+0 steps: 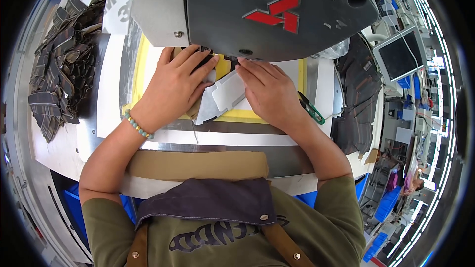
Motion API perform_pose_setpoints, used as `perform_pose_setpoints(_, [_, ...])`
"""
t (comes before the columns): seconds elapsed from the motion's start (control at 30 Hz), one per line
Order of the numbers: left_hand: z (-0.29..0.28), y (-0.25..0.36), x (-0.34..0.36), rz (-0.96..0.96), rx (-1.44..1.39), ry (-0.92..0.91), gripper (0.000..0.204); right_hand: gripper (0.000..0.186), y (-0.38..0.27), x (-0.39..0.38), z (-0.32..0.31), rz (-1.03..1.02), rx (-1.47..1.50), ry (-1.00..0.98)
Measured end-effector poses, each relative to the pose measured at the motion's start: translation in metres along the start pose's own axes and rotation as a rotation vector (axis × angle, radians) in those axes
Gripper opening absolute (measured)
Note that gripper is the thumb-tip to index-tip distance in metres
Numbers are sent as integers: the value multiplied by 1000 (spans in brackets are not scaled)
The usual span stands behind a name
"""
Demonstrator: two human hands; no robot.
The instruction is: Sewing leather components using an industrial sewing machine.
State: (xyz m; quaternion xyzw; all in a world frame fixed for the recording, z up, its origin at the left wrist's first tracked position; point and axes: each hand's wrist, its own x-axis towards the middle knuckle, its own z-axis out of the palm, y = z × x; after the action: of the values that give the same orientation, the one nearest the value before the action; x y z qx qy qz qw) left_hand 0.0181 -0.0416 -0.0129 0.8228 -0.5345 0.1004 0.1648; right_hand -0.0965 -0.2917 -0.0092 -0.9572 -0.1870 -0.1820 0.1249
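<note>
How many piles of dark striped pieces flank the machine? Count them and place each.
2: a jumbled pile on the person's left and a flatter pile on the right. The dark machine head may hide more.

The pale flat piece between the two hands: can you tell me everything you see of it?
The flat piece is angular, a white panel showing over a light grey part; it looks smooth, perhaps plastic or card. The panel's edge is notched, and a dark strip shows at the near end. It lies slanting, near end toward the person's left, over a yellow border, below the dark machine head in the picture. The right hand covers its upper right end; left-hand contact is unclear.
</note>
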Motion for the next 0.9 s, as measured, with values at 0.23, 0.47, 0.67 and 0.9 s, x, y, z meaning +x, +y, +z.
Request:
perform_pose_setpoints(0.23, [1,0,-1,-11,7,-18,58,37,1,2,0,11,25,6])
perform_pose_setpoints(0.47, [2,-2,-2,-18,11,8,58,37,2,2,0,12,14,-2])
perform_pose_setpoints(0.67, [2,-2,-1,-31,6,-27,58,39,3,2,0,-9,-20,25])
perform_pose_setpoints(0.9, [0,-1,0,-14,-3,-17,56,40,1,1,-2,20,28,-12])
